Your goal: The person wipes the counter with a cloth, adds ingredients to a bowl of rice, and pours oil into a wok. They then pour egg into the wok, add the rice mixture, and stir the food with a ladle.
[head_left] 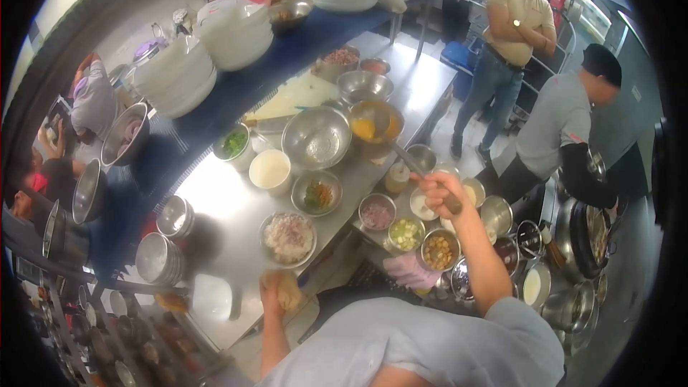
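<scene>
My right hand (437,190) is closed around the handle of a ladle (405,158). The ladle's far end dips into a metal bowl (395,123) with yellow-orange contents. Low at the table's near edge, my left hand (271,292) grips a tan, rounded thing (289,291) whose kind I cannot make out. Just beyond that hand stands a bowl of rice (288,238) with reddish bits on top. A bowl of green and orange pieces (316,194), a large metal bowl (316,137) and a cream tub (270,170) stand between my hands and the far side.
Small containers crowd my right, among them chopped green pieces (405,233) and browned cubes (439,251). Stacked metal bowls (159,258) and a white dish (212,297) stand left. White bowls (172,79) line the shelf. One co-worker (555,118) works at right; another person (512,21) stands behind.
</scene>
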### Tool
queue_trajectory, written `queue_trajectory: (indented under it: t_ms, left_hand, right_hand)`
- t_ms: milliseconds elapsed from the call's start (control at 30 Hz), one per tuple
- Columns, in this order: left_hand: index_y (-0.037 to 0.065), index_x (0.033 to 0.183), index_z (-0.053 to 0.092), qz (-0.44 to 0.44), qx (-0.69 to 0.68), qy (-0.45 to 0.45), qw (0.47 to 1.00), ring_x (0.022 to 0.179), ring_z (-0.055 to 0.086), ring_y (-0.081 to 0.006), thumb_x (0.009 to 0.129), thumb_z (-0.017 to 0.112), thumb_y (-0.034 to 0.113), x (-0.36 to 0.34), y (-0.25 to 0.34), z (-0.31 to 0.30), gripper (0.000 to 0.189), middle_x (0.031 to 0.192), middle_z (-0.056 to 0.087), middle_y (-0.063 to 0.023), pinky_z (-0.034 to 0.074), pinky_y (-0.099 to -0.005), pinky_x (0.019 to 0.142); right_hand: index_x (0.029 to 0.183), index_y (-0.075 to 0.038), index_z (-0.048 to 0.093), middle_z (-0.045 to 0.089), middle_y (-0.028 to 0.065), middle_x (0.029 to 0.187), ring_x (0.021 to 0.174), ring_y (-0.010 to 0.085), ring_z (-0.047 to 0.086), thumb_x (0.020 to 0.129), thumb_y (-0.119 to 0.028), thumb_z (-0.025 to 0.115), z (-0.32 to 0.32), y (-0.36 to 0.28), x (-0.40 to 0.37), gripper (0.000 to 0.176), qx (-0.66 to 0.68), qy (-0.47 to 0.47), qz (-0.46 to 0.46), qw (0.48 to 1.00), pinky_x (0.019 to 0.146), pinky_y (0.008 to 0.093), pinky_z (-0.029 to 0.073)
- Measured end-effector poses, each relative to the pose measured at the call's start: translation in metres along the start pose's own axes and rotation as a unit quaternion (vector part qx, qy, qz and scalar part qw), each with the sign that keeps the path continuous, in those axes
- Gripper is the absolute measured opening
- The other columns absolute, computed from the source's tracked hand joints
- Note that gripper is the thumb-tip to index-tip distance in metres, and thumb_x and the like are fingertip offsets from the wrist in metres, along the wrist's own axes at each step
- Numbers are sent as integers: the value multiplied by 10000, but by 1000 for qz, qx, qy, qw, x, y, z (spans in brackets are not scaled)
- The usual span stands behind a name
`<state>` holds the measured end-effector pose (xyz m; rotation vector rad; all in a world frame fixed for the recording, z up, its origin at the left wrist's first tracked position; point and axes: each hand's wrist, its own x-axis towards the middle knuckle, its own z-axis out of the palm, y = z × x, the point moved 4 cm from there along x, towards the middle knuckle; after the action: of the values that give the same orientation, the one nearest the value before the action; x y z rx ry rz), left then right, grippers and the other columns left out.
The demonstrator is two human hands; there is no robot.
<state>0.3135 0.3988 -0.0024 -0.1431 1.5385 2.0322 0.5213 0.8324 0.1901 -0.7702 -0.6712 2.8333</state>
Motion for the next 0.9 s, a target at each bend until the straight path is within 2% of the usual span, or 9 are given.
queue_trajectory:
  t_ms: [67, 200, 233, 300, 400, 533, 633, 733, 900]
  left_hand:
    - [68, 1236, 450, 28, 3, 30, 999, 963, 604, -264, 897, 641, 274, 8, -13, -4, 441, 1108, 560, -129, 555, -399, 763]
    - [52, 1213, 457, 54, -14, 54, 997, 936, 621, -277, 913, 617, 280, 17, -29, -17, 409, 1087, 575, -142, 562, -397, 750]
    - [47, 1208, 458, 48, -24, 63, 997, 927, 626, -282, 915, 613, 279, 17, -32, -19, 404, 1083, 579, -146, 565, -397, 745]
    - [40, 1198, 461, 46, -39, 80, 995, 909, 636, -288, 918, 606, 278, 15, -29, -15, 395, 1072, 586, -151, 570, -399, 735]
    - [39, 1180, 468, 56, -60, 96, 992, 888, 646, -289, 918, 601, 286, 12, -25, -8, 384, 1053, 597, -152, 577, -403, 724]
    - [45, 1149, 484, 41, -92, 83, 991, 878, 652, -278, 914, 600, 308, 11, -27, -9, 371, 1029, 606, -143, 579, -400, 719]
    - [45, 1131, 493, 40, -85, 70, 993, 870, 654, -273, 912, 599, 318, 8, -24, -4, 366, 1021, 610, -139, 578, -393, 718]
    - [39, 1121, 497, 35, -78, 79, 993, 861, 655, -273, 909, 601, 322, 18, -31, -17, 369, 1016, 611, -139, 576, -389, 717]
    - [30, 1122, 500, 40, -65, 86, 993, 850, 656, -267, 905, 601, 356, 23, -36, -23, 405, 1001, 610, -142, 571, -380, 720]
  right_hand:
    - [1198, -6, 497, 469, -25, 680, 409, 37, 361, 911, -102, 472, -3, -5, -5, 304, 90, -55, 1, 994, 404, 208, 340]
    - [1209, 8, 479, 473, -13, 674, 409, 64, 400, 896, -88, 473, -11, -14, -11, 327, 62, -76, -8, 995, 409, 234, 357]
    - [1205, 15, 474, 485, -2, 672, 413, 79, 423, 880, -89, 480, -15, -18, -14, 342, -98, -2, -41, 994, 411, 245, 367]
    - [1198, 30, 464, 508, 22, 667, 422, 109, 470, 847, -92, 495, -5, -29, -25, 373, -403, 145, -102, 898, 414, 266, 386]
    - [1183, 49, 445, 543, 69, 670, 446, 153, 532, 788, -94, 520, 4, -23, -36, 427, -563, 232, -151, 779, 431, 299, 425]
    - [1142, 87, 458, 563, 92, 684, 470, 159, 559, 754, -89, 540, -5, -29, -23, 433, -535, 158, -123, 821, 455, 310, 446]
    - [1089, 68, 488, 537, 53, 673, 450, 128, 517, 787, -93, 545, -3, -29, 0, 347, -564, 160, -111, 802, 438, 283, 422]
    - [1076, 35, 503, 491, 0, 660, 435, 72, 445, 839, -92, 534, -4, -38, 6, 270, -154, 100, 3, 983, 426, 246, 386]
    - [1120, 24, 493, 461, -28, 653, 420, 40, 384, 892, -104, 484, -19, -47, -7, 261, 60, -60, 19, 996, 401, 226, 336]
